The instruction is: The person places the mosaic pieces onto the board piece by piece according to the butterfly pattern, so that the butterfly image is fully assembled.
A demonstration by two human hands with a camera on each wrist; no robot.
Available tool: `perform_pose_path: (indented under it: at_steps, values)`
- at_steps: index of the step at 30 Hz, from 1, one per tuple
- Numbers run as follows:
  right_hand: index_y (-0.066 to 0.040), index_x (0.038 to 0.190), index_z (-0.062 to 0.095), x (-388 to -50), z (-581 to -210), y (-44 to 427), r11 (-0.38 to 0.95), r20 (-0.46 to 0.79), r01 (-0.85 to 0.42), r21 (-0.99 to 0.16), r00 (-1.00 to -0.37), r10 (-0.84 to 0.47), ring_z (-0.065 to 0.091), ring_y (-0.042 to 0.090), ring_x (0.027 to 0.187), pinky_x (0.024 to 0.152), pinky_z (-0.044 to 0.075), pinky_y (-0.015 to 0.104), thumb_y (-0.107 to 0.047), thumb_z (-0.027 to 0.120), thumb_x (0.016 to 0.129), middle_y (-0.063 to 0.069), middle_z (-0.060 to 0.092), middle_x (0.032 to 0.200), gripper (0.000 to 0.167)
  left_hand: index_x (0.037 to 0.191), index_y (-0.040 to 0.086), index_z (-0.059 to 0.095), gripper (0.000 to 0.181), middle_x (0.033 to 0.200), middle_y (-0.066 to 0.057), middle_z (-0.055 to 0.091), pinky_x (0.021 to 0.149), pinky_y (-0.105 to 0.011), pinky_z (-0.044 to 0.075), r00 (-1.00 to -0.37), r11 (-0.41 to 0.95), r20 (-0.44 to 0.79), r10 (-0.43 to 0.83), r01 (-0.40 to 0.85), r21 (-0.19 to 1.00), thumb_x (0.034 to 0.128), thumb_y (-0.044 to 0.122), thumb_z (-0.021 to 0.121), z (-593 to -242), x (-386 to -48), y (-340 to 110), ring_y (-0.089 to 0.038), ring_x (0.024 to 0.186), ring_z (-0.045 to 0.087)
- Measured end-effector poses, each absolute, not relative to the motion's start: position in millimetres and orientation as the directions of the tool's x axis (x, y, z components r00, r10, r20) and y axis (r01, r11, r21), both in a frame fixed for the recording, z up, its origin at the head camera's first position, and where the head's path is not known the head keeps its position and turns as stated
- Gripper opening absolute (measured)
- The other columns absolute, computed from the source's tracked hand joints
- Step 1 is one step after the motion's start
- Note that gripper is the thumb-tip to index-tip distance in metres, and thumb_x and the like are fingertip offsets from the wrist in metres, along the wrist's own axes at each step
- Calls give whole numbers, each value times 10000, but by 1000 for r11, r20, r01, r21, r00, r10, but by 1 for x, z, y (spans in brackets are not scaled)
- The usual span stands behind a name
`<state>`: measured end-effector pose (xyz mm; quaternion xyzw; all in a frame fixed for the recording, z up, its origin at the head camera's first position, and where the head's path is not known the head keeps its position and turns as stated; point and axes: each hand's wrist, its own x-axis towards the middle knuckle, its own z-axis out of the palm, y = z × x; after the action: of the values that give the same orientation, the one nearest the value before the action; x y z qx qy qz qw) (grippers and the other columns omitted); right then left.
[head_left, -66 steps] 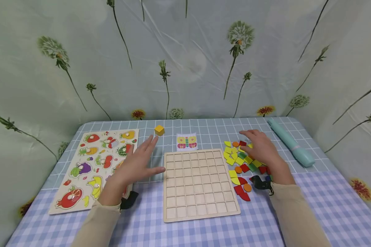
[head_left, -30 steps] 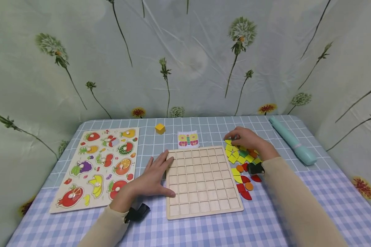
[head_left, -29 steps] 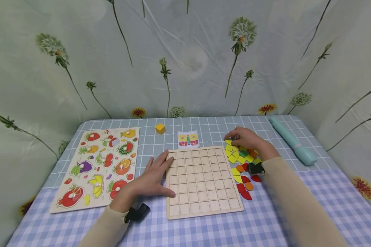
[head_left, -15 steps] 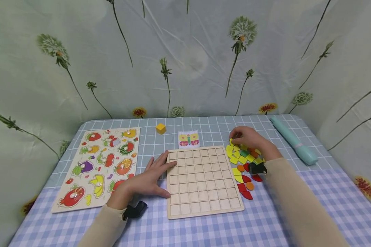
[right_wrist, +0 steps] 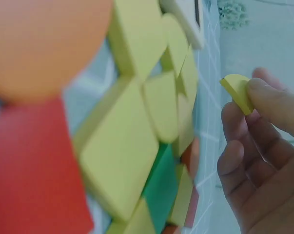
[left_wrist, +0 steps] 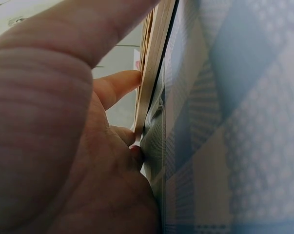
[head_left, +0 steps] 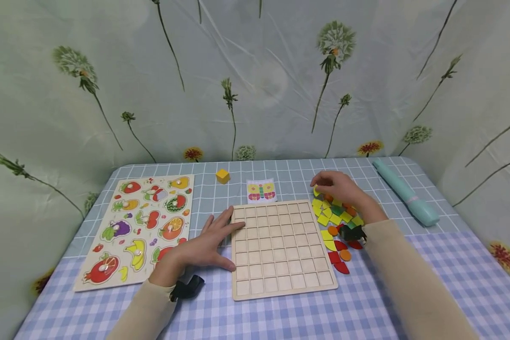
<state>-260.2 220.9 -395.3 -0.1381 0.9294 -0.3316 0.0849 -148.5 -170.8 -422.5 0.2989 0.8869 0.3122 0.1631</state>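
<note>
My right hand (head_left: 339,186) pinches a yellow quarter-round tile (right_wrist: 238,90) between thumb and fingers, raised above the table beside the loose tiles. In the right wrist view, yellow tiles (right_wrist: 120,151), a green tile (right_wrist: 162,187) and a red tile (right_wrist: 37,170) lie close by. My left hand (head_left: 204,248) is spread at the left edge of a square wooden grid board (head_left: 280,250). Its thumb and fingertips touch the board's rim (left_wrist: 154,63) in the left wrist view. The board's grid cells hold nothing.
A butterfly pattern card (head_left: 261,191) lies behind the board. A yellow cube (head_left: 222,176) sits to its left. The fruit puzzle board (head_left: 127,245) is at far left, and a folded teal umbrella (head_left: 407,193) at far right. Orange discs (head_left: 345,255) and red tiles (head_left: 334,257) lie right of the grid.
My right hand has come down to the tile pile, taken a yellow quarter-round tile and lifted it slightly. My left hand has moved right and down onto the grid board's left edge.
</note>
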Motion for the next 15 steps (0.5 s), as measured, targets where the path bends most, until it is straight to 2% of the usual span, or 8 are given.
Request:
perform_pose_path:
  at_steps: [6,15]
  values:
    - [-76,1129,695,-256,-390,208,694,-79,-209,-689,-930,-358,571,244,807,680,515,299,-148,606,1002,124,677,1080,170,1539,136,385,1032,1693,-174,-23,1225,-635,-65,-771,627,-99,629,428,651,690,408,904,-422,-149,-171,-379,1569,-17]
    - [-49,1200,683,-251,-389,184,639,-65,-254,-726,-900,-431,578,221,883,770,528,291,-71,660,945,116,666,1042,257,1540,126,375,1048,1695,-167,-18,1229,-635,-50,-773,633,-104,626,425,647,685,418,905,-421,-149,-171,-363,1572,-19]
